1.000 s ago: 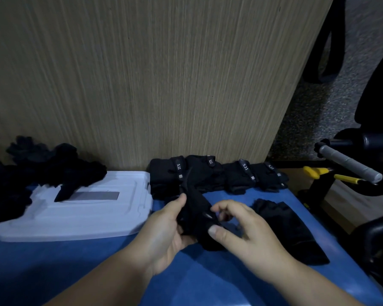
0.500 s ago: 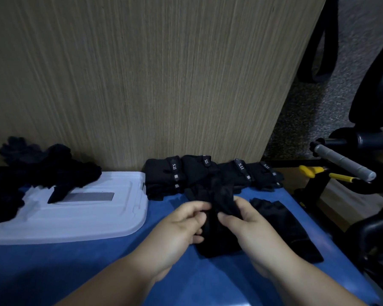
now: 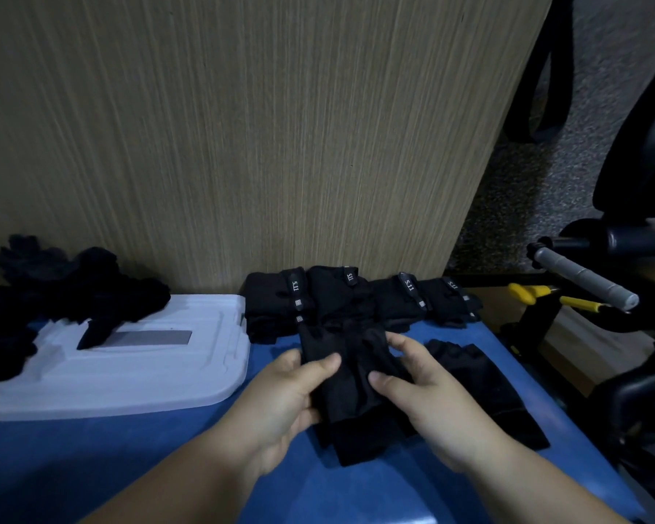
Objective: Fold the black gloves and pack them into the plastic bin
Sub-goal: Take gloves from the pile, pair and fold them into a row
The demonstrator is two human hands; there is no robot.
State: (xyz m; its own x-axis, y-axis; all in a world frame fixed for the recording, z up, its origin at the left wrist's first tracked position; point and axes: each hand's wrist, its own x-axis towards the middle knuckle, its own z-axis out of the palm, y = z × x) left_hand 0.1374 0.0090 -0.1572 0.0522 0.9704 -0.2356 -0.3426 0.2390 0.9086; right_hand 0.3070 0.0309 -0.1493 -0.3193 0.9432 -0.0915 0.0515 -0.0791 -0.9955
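At the far left a heap of loose black gloves (image 3: 72,293) spills onto the white plastic bin (image 3: 137,376), which lies low and flat on the blue desk (image 3: 91,470). I cannot tell whether it shows its lid or its upturned base, so packing looks some way off. Right of it, near the middle, the left hand (image 3: 280,402) has its grip closed on the left edge of the glove in work (image 3: 352,410), thumb on top and fingers tucked beneath. That glove rests on the desk, just nearer than the row of folded gloves (image 3: 341,300) that sits against the wooden panel (image 3: 280,145). The right hand (image 3: 439,410) pinches the glove's right edge in much the same grip, thumb on top and forefinger reaching over the far side. The step in hand looks to be the fold itself. To do it well, draw both edges taut first so the soft cloth lies without creases. Bring the halves together with the ends lined up, then press the crease flat against the desk before letting go, since cloth like this is likely to spring open. Aim for the size of the ones in the row. Further right a second glove (image 3: 484,395) lies flat, apart from the hands, and should not be dragged along.
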